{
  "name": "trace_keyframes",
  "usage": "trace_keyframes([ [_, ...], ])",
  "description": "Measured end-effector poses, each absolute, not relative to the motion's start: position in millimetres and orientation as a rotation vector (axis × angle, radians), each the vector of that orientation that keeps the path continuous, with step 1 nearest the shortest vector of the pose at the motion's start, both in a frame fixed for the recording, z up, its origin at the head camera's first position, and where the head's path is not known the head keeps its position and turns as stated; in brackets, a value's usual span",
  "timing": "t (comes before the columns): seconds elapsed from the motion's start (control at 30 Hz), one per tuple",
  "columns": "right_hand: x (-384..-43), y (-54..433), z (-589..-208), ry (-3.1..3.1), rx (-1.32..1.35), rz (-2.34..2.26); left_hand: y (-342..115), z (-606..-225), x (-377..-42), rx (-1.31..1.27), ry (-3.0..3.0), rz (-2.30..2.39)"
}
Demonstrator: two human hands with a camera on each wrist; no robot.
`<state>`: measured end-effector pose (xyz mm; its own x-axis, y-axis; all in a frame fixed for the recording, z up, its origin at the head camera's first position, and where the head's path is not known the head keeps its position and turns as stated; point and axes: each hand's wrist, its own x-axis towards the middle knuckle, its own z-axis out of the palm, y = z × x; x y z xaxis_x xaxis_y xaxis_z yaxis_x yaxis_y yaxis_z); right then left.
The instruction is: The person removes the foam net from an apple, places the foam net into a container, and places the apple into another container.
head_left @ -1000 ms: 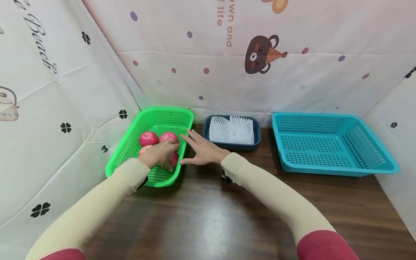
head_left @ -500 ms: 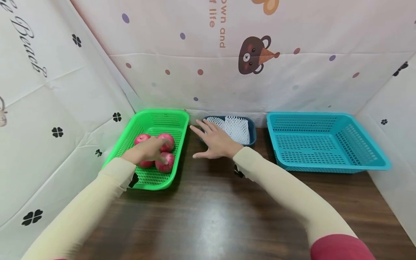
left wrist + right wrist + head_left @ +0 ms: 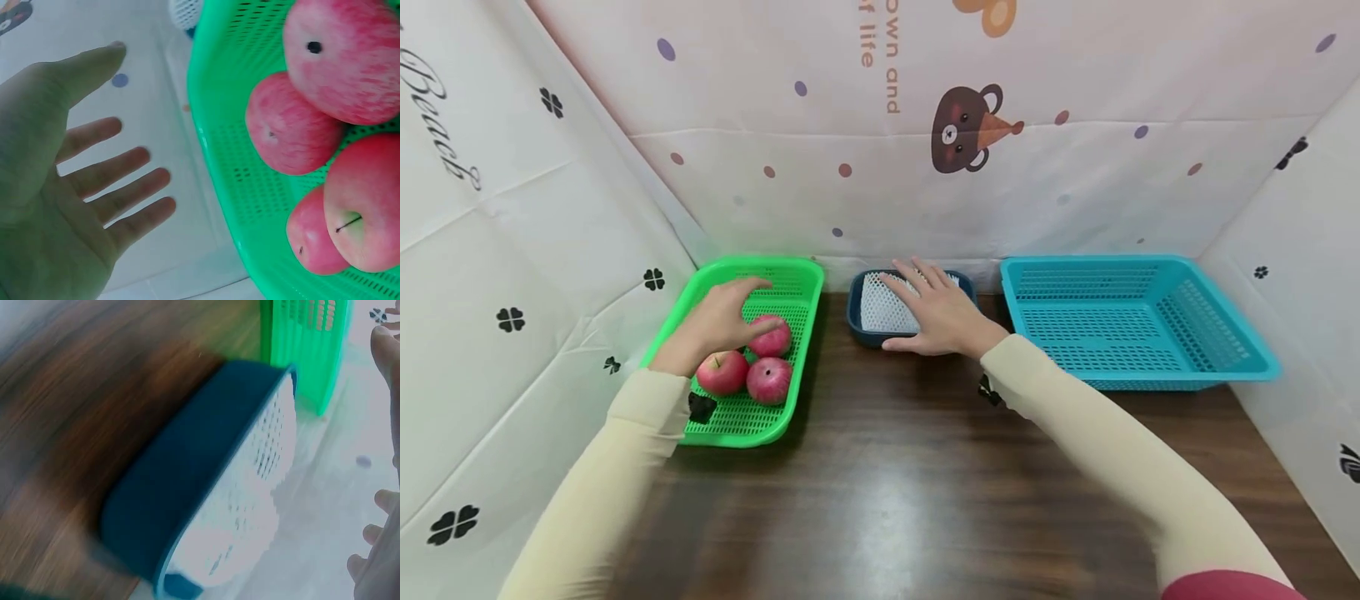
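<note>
In the head view my left hand [image 3: 715, 321] is over the green basket [image 3: 811, 333], thumb apart from the fingers and nothing in its grasp. Beneath it lie several red apples [image 3: 769, 381]. The left wrist view shows the palm and spread fingers [image 3: 128, 174] beside the basket rim, apart from the apples [image 3: 294, 125]. My right hand [image 3: 947, 317] is spread over a small dark blue container [image 3: 854, 321], partly covering the white foam net sleeves [image 3: 883, 307] inside. In the right wrist view its fingertips stand apart from the container [image 3: 181, 450].
A larger turquoise basket [image 3: 1097, 333] stands to the right on the brown wooden table [image 3: 880, 492]. Printed white cloth [image 3: 737, 200] hangs behind and at both sides, close behind the baskets.
My left hand has lifted off the apples, its fingers spreading, so more of them shows. The right hand has moved right from the green basket's rim to over the dark blue container.
</note>
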<state>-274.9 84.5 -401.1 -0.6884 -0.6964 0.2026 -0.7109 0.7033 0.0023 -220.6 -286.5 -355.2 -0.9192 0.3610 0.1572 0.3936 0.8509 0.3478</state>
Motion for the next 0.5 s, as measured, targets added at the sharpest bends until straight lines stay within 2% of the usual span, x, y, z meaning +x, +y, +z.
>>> trace_keyframes([
  [0.5,-272.5,176.8,-404.8,-2.778,0.851,0.127,-293.0,-367.7,-213.8,-0.417,-2.796,-0.586],
])
